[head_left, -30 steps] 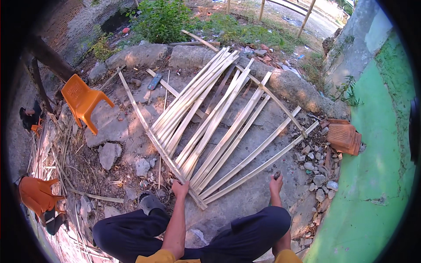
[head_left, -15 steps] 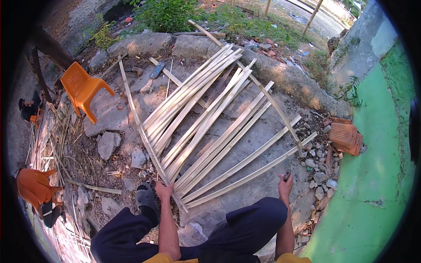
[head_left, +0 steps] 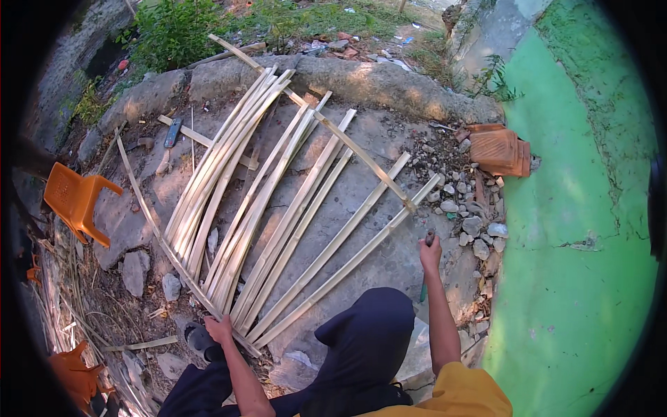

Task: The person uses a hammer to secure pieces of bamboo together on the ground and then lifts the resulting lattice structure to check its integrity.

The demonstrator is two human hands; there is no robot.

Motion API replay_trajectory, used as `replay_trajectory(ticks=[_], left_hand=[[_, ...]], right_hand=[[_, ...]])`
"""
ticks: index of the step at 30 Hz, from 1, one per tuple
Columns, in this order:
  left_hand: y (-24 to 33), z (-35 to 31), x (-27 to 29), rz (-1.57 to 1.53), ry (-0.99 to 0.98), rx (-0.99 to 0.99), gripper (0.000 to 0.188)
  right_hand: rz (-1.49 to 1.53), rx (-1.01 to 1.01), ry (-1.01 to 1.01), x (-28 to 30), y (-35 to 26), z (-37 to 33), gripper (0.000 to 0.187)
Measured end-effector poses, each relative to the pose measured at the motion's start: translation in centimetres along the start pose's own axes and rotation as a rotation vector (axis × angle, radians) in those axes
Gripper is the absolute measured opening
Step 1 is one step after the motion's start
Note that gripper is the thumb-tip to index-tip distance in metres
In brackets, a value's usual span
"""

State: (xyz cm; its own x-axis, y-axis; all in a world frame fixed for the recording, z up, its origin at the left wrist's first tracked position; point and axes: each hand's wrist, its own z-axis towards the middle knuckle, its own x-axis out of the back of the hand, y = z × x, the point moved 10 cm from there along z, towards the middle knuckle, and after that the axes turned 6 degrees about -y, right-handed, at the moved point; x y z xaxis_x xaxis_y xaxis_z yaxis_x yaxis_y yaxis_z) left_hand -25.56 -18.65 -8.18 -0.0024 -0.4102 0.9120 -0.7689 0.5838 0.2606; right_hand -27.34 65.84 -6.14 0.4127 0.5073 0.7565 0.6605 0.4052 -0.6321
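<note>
Several pale bamboo strips (head_left: pixel 267 229) lie fanned out side by side on the stony ground before me. Their near ends meet a long bamboo crosspiece (head_left: pixel 163 243) slanting along the left, and another crosspiece (head_left: pixel 361 154) runs over their far ends. My left hand (head_left: pixel 220 329) is closed around the near part of the left crosspiece, beside the strip ends. To the right of the strips, my right hand (head_left: pixel 429 258) is wrapped round a tool (head_left: pixel 423 290) with a dark upper end and a green lower part. Its exact kind does not show.
A green wall (head_left: pixel 570 278) rises on the right, with stacked terracotta tiles (head_left: pixel 497 149) and loose stones (head_left: pixel 472 226) at its foot. An orange plastic chair (head_left: pixel 73 198) stands left. A phone (head_left: pixel 173 132) lies near the far left strips, before a concrete kerb (head_left: pixel 333 76).
The view has swung to the right, shifting the scene leftward. My left hand stays on the crosspiece. My right hand has risen in the picture, and the tool's green part now shows.
</note>
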Motion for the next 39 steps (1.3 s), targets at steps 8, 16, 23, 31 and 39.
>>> replay_trajectory(ticks=[8, 16, 23, 31, 39], left_hand=[[6.7, -3.6, 3.0, 0.12, 0.225, -0.282, 0.054], [27.8, -19.4, -5.2, -0.03, -0.195, -1.093, 0.044], [33.5, -30.4, -18.5, 0.219, -0.748, -1.335, 0.049], [34.9, -28.7, -23.5, 0.682, -0.602, -1.175, 0.052], [36.4, -28.3, -23.8, 0.894, -0.745, -1.124, 0.041]], right_hand=[[0.256, -0.22, -0.039, -6.8, 5.8, 10.4, 0.034], [0.473, -0.418, -0.088, -8.7, 5.0, 13.6, 0.03], [0.528, -0.531, -0.288, -10.0, 4.5, 13.6, 0.025], [0.73, -0.492, -0.257, -10.5, 4.6, 13.7, 0.027], [0.474, -0.23, 0.164, -9.0, 5.4, 15.4, 0.037]])
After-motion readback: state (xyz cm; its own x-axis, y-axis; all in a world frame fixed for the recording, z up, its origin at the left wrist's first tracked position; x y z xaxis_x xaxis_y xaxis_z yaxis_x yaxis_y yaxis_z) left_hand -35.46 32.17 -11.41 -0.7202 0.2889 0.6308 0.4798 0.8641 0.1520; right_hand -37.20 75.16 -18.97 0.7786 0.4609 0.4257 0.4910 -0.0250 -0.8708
